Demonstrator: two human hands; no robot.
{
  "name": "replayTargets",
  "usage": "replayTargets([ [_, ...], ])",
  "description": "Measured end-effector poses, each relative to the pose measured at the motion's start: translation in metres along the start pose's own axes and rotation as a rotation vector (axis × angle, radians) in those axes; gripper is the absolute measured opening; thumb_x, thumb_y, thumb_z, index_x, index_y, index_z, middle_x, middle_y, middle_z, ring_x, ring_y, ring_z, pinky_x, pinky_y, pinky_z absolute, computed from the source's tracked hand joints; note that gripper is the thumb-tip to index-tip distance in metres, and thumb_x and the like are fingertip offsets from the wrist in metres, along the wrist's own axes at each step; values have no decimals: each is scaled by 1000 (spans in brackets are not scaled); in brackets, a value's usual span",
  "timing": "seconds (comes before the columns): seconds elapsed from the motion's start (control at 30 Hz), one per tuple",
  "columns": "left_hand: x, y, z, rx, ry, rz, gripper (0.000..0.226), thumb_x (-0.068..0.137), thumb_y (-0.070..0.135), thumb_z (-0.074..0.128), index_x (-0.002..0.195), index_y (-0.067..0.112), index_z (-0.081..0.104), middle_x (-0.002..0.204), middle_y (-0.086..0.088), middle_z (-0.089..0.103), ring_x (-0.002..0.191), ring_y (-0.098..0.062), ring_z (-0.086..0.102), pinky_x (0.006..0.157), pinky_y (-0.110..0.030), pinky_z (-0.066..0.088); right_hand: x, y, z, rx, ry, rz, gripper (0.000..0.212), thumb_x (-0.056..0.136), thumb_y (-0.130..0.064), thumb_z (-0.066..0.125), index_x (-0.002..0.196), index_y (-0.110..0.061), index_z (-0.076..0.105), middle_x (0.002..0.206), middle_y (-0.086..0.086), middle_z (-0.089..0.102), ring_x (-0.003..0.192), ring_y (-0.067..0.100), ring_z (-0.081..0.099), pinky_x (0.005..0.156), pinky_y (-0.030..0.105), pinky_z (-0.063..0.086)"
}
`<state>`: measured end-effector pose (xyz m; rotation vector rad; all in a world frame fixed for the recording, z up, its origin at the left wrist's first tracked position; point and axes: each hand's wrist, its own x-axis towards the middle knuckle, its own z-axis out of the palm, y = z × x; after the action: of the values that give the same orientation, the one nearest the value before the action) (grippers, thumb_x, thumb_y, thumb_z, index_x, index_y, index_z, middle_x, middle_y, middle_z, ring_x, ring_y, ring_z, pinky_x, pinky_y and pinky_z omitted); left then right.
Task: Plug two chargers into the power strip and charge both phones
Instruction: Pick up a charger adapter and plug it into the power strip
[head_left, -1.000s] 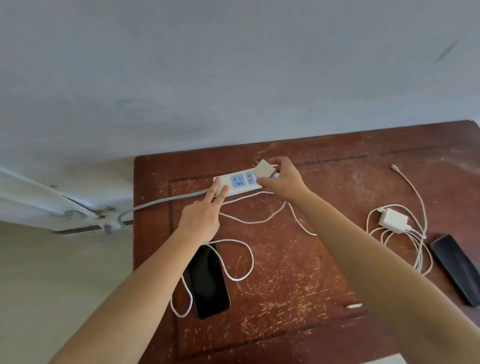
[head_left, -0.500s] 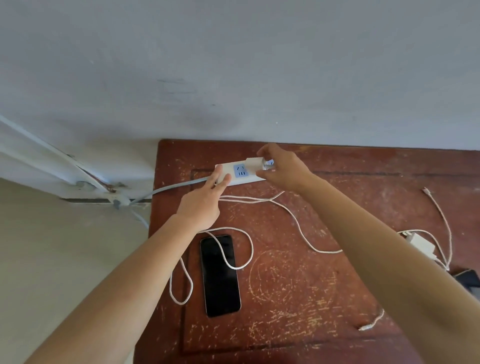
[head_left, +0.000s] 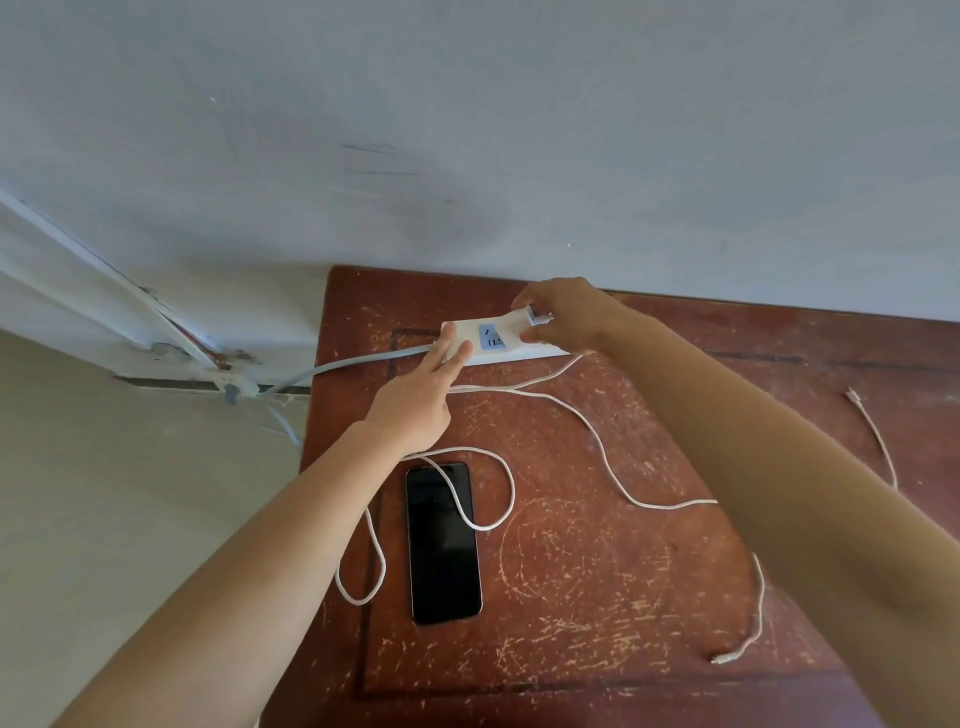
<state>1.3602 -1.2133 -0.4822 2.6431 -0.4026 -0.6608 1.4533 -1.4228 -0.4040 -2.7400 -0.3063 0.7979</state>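
A white power strip (head_left: 498, 349) with a blue socket face lies at the back of the brown table (head_left: 597, 571). My left hand (head_left: 415, 400) presses two fingers flat on the strip's left end. My right hand (head_left: 563, 317) grips a white charger (head_left: 522, 318) that sits on the strip's right socket. A long white cable (head_left: 605, 452) runs from there across the table to a loose plug end (head_left: 722, 659). A black phone (head_left: 442, 543) lies face up near the left edge with the cable looped over it. The second phone and charger are out of view.
The strip's grey cord (head_left: 343, 366) hangs off the table's left edge toward a wall fitting (head_left: 228, 382). Another white cable tip (head_left: 857, 402) lies at the far right. A grey wall (head_left: 467, 130) stands right behind the table.
The view has shifted left and closer. My right hand has brought the charger down from above the strip onto its right socket. My left hand has kept holding the strip's left end.
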Motion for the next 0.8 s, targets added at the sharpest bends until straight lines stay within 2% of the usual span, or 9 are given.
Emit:
replayTargets([
  [0.2,-2,-1,-3,2,10,8,80,98,7,48,159,27,1,168,4,-18,52,-10,47,46,-22,37,9,-6,-9,-16,-39,33,44,87,-18,72,130,-19,65,128,5,68,118,22,61,100,35,49],
  [0.33,-12,-5,1,-21,8,28,75,99,28,51,159,25,5,168,3,-17,56,-7,50,47,-19,35,8,-11,-12,-81,-33,31,47,85,-20,74,131,-23,64,131,3,66,118,24,61,99,40,51],
  [0.43,-19,-12,4,-84,7,51,78,99,45,48,159,26,2,168,7,-16,72,-10,54,57,-22,42,0,-15,-11,-137,-7,-9,45,85,-21,73,129,-26,65,131,1,67,116,24,61,95,42,53],
  [0.5,-21,-14,6,-114,6,60,78,100,44,47,159,27,-1,168,7,-15,74,-11,55,63,-26,46,-6,-16,-8,-186,15,-35,43,87,-22,70,129,-29,63,131,0,66,117,25,61,91,40,53],
  [0.63,-20,-17,12,-171,41,57,75,103,31,45,159,25,-3,168,7,-10,73,-10,58,59,-25,50,-13,-26,-1,-411,91,-66,44,94,-20,59,136,-32,57,126,2,67,111,27,63,77,34,44],
  [0.73,-19,-22,16,-245,73,46,73,103,22,44,160,23,-1,169,10,-5,74,-13,62,64,-28,55,-15,-36,6,-620,153,-142,45,92,-14,63,133,-32,57,116,1,71,101,27,68,70,33,42],
  [0.8,-18,-23,19,-265,84,52,72,103,18,43,160,22,-1,169,9,-4,76,-15,64,60,-23,51,-13,-41,11,-729,166,-254,44,88,-8,64,127,-28,60,110,-1,72,99,25,70,64,31,39],
])
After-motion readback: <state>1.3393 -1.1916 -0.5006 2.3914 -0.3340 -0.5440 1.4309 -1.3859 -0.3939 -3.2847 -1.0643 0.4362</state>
